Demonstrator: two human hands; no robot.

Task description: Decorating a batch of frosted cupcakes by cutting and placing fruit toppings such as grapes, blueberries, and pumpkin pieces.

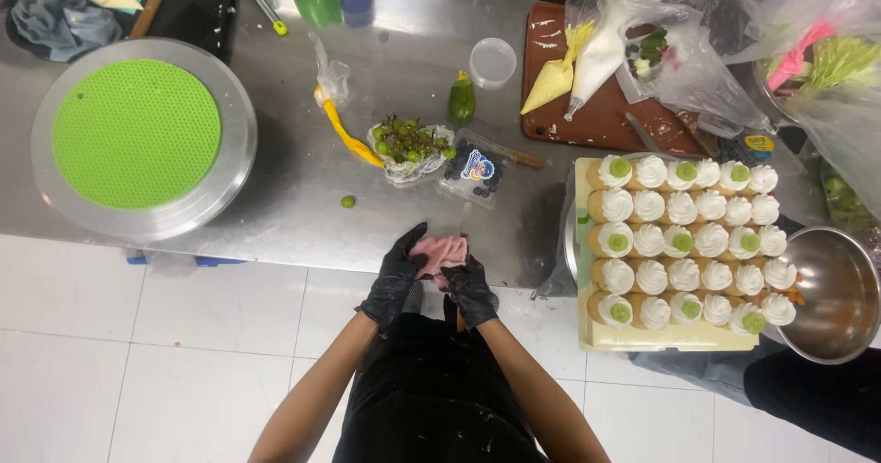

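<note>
Both my hands wear black gloves and meet at the front edge of the steel table (303,197). My left hand (397,278) and my right hand (469,289) are closed around a crumpled pink cloth (440,252) between them. Just beyond the cloth lie a clear box of blueberries (472,171) and a small heap of green grapes (409,142) on plastic wrap. To the right stands a cream board (642,336) carrying rows of small cakes (684,241) topped with white cream swirls, some with a green grape slice.
A round turntable with a green mat (138,134) sits at the left. A loose grape (348,201) lies on the table. Piping bags (587,59) rest on a brown board (606,119). A steel bowl (830,293) stands at the far right, a round lid (493,62) farther back.
</note>
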